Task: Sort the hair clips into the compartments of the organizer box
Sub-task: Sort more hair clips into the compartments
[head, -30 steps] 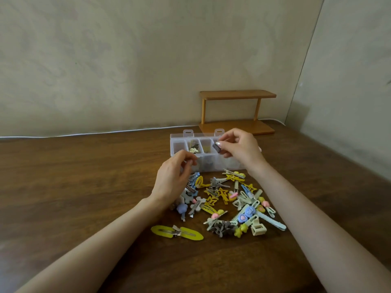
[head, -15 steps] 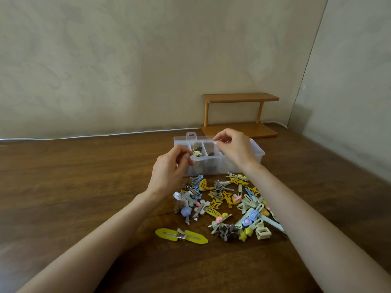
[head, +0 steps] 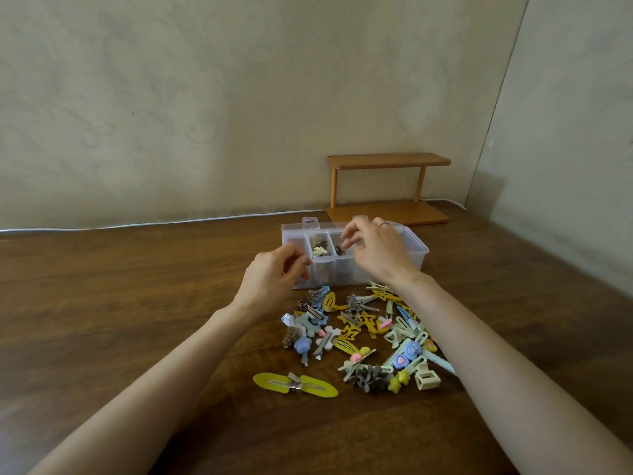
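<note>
Few hair clips [head: 320, 251] lie in the organizer box [head: 419, 252]; the near pile [head: 359, 323] waits. Both the left hand [head: 274, 282] and right hand [head: 380, 258] curl there, grip unclear.

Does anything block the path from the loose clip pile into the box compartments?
Nothing visible does. The organizer box sits open-topped directly behind the clip pile; only the left hand at its front wall and the right hand over it are near.

Single head-worn view, facing forward and down, table [head: 102, 320] close below
</note>
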A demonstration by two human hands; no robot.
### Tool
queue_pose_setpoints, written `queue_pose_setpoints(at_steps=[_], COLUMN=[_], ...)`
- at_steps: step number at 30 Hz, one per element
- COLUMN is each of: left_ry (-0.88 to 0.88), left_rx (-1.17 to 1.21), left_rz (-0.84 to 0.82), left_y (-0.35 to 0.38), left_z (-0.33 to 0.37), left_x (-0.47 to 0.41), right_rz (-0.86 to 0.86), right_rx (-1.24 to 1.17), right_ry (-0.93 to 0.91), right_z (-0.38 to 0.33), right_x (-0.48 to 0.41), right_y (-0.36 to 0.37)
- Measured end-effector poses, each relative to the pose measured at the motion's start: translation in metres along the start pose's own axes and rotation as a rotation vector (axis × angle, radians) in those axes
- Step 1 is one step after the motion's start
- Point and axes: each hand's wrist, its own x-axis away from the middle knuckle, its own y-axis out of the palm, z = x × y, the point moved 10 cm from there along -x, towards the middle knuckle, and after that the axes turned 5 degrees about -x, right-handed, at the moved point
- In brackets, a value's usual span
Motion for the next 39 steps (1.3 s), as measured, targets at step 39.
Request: queue_pose_setpoints(at_steps=[39], left_ry=[0.003], left_rx=[-0.265], left_rz=[-0.278], left_y=[0.008], left_z=[-0.004], left_x=[-0.008], right_rz=[-0.052], right_rx=[-0.443], right_ry=[-0.011], right_z=[-0.011], right_x=[0.045], right_y=[0.023])
